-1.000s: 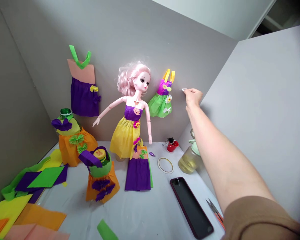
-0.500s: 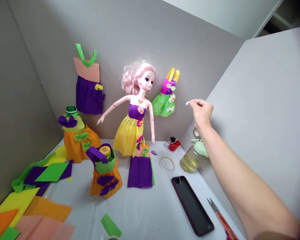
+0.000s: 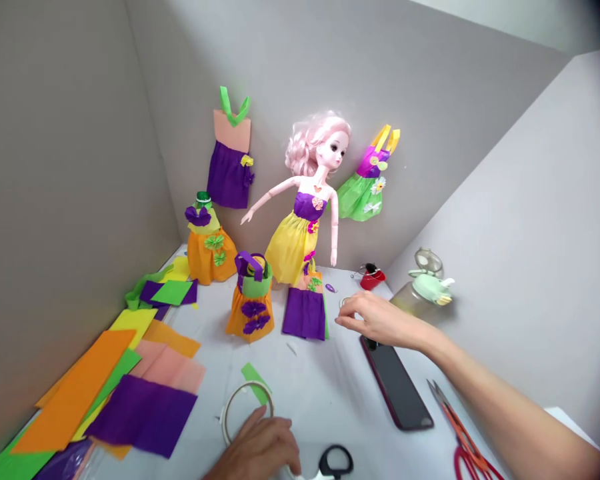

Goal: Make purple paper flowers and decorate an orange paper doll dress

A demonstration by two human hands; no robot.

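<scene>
My left hand [image 3: 265, 443] is at the bottom centre, palm down, its fingers bent against the near edge of a tape ring [image 3: 225, 417]; whether it grips the ring is unclear. A small green strip [image 3: 253, 380] lies partly under that ring. Over the table's right part, my right hand [image 3: 370, 317] has thumb and forefinger pressed together, and anything between them is too small to make out. Behind it, another ring is mostly hidden. A phone [image 3: 397, 387] lies just below this hand. Black-handled scissors [image 3: 336, 460] are right of my left hand.
A pink-haired doll [image 3: 307, 207] stands at the back. Dressed bottles [image 3: 250, 307] and a purple-skirted dress [image 3: 305, 312] are before it. Cloth pieces [image 3: 145, 413] cover the left. A jar [image 3: 430, 290], red bucket [image 3: 373, 279] and red scissors [image 3: 460, 427] are at right.
My right hand has come down from beside the wall to just above the table, and the white bit at its fingertips no longer shows. My left hand has come into view. The view has shifted.
</scene>
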